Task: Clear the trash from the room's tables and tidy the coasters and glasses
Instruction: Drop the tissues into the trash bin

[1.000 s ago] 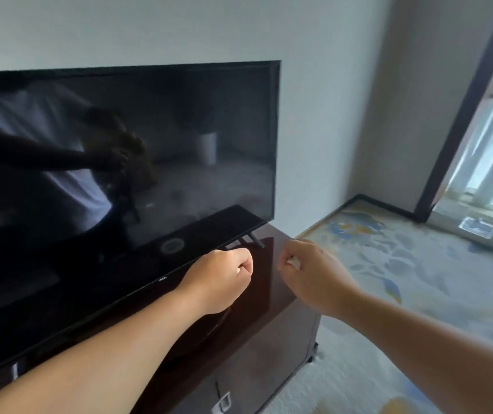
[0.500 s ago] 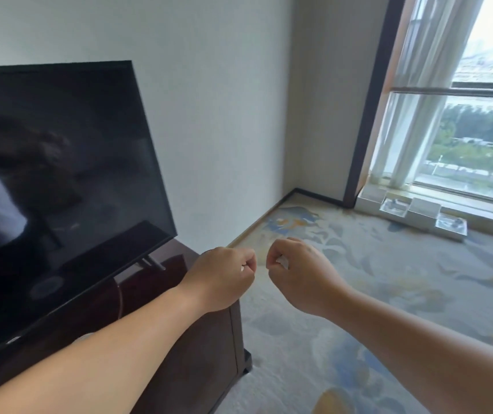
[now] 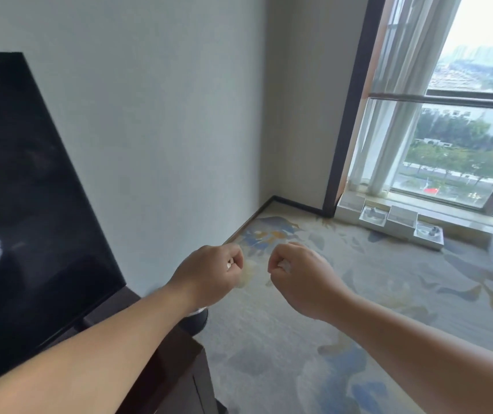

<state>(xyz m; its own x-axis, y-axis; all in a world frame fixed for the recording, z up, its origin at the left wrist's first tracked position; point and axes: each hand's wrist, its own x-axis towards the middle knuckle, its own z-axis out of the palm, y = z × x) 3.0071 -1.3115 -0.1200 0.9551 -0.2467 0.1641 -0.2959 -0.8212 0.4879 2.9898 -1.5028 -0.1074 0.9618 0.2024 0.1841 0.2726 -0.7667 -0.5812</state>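
Note:
Both of my hands are held out in front of me as closed fists, side by side and a little apart, above the carpet. My left hand [image 3: 209,274] has a small white scrap [image 3: 229,264] pinched between thumb and fingers. A similar small white scrap [image 3: 283,266] peeks out of my right hand [image 3: 300,279]. What the scraps are is too small to tell. No coasters or glasses are in view.
A black TV [image 3: 30,210] stands on a dark wooden cabinet [image 3: 167,363] at the left. A dark round object [image 3: 196,322] sits under my left wrist. Patterned carpet [image 3: 358,324] fills the floor. White boxes [image 3: 400,224] line the window [image 3: 460,144].
My view has swung right, from the TV and cabinet toward the room's corner and window. Both fists stay closed and close together in front of me.

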